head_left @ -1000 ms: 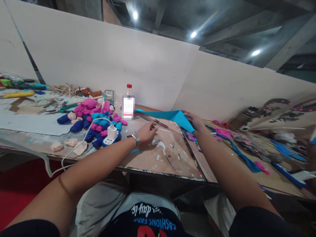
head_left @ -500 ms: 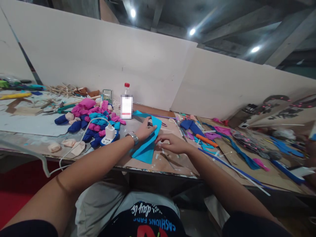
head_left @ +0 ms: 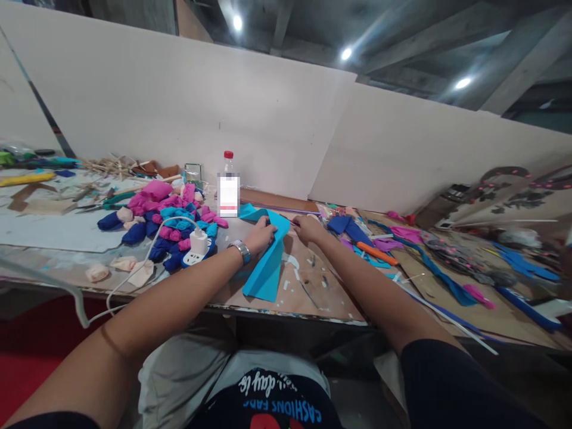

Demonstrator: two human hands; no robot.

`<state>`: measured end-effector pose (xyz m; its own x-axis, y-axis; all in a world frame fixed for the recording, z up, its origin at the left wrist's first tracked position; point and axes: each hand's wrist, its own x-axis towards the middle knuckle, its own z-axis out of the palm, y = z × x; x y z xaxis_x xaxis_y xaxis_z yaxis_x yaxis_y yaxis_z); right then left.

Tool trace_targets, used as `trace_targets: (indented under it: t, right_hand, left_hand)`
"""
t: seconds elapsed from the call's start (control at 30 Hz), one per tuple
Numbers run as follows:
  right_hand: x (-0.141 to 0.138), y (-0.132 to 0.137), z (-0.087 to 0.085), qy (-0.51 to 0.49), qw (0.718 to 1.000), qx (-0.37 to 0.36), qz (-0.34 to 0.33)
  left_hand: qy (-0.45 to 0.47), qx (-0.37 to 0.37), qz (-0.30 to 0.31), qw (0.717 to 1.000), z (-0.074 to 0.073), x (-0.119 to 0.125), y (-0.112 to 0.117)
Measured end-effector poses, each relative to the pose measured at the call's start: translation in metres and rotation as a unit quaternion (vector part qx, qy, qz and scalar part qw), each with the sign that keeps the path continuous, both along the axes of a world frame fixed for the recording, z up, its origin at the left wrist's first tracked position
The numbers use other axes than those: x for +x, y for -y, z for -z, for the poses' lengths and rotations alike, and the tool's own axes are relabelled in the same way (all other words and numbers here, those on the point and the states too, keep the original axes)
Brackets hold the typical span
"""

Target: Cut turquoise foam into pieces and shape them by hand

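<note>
A bright blue piece of fabric (head_left: 265,275) lies folded at an angle on the table in front of me, its far end reaching toward the bottle. My left hand (head_left: 261,236), with a metal watch on its wrist, is closed on the fabric's upper part. Just right of the fabric's top edge, my right hand (head_left: 308,229) pinches a slim dark-red tool (head_left: 292,223). The fingers cover most of this tool, so its exact kind is hard to make out.
Left of my hands sit a white charger (head_left: 198,243) with a cable and a heap of pink and blue fabric bundles (head_left: 156,193). A red-capped bottle (head_left: 229,193) stands behind. To the right are an orange-handled cutter (head_left: 376,254), fabric scraps and long strips.
My right hand has moved away from the fabric's right edge, forward to the slim dark-red tool, and closed on it. My left hand keeps its hold on the blue fabric.
</note>
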<state>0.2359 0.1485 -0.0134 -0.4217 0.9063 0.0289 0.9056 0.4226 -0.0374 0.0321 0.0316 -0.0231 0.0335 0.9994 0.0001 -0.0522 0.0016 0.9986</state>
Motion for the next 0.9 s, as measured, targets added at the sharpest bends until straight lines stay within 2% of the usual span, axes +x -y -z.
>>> trace_targets:
  t: [0.1, 0.23, 0.33, 0.43, 0.53, 0.57, 0.63, 0.67, 0.7, 0.8, 0.9]
  right_hand:
    - [0.001, -0.011, 0.002, -0.047, 0.998, -0.013, 0.035]
    - [0.007, -0.013, -0.002, -0.108, 0.991, -0.057, 0.049]
    - [0.014, 0.001, -0.003, -0.169, 0.981, -0.091, 0.032]
    - [0.019, 0.025, -0.006, -0.251, 0.954, -0.162, -0.002]
    - [0.017, 0.050, -0.011, -0.322, 0.919, -0.227, -0.030]
    - [0.015, 0.058, -0.013, -0.357, 0.899, -0.253, -0.035]
    - [0.006, 0.071, -0.015, -0.506, 0.787, -0.352, -0.015]
    - [0.001, 0.077, -0.016, -0.561, 0.740, -0.370, -0.006]
    - [-0.004, 0.081, -0.015, -0.584, 0.724, -0.368, -0.007]
    - [-0.017, 0.089, -0.010, -0.618, 0.703, -0.352, -0.002]
    - [-0.025, 0.090, -0.003, -0.637, 0.706, -0.309, -0.010]
  left_hand:
    - [-0.015, 0.005, -0.020, 1.000, 0.001, -0.002, -0.002]
    - [-0.028, 0.059, -0.063, 0.996, 0.003, -0.006, -0.005]
    - [-0.043, 0.087, -0.088, 0.991, 0.005, -0.008, -0.009]
    - [-0.047, 0.095, -0.097, 0.990, 0.005, -0.009, -0.012]
    - [-0.048, 0.094, -0.096, 0.990, 0.005, -0.010, -0.013]
    - [-0.047, 0.092, -0.094, 0.990, 0.004, -0.011, -0.012]
    - [-0.040, 0.086, -0.093, 0.991, 0.002, -0.011, -0.010]
    - [-0.036, 0.083, -0.092, 0.992, 0.001, -0.010, -0.009]
    - [-0.032, 0.080, -0.092, 0.992, 0.000, -0.010, -0.008]
    - [-0.020, 0.088, -0.075, 0.993, -0.004, -0.009, -0.004]
    - [0.021, 0.093, -0.053, 0.994, -0.005, -0.008, -0.004]
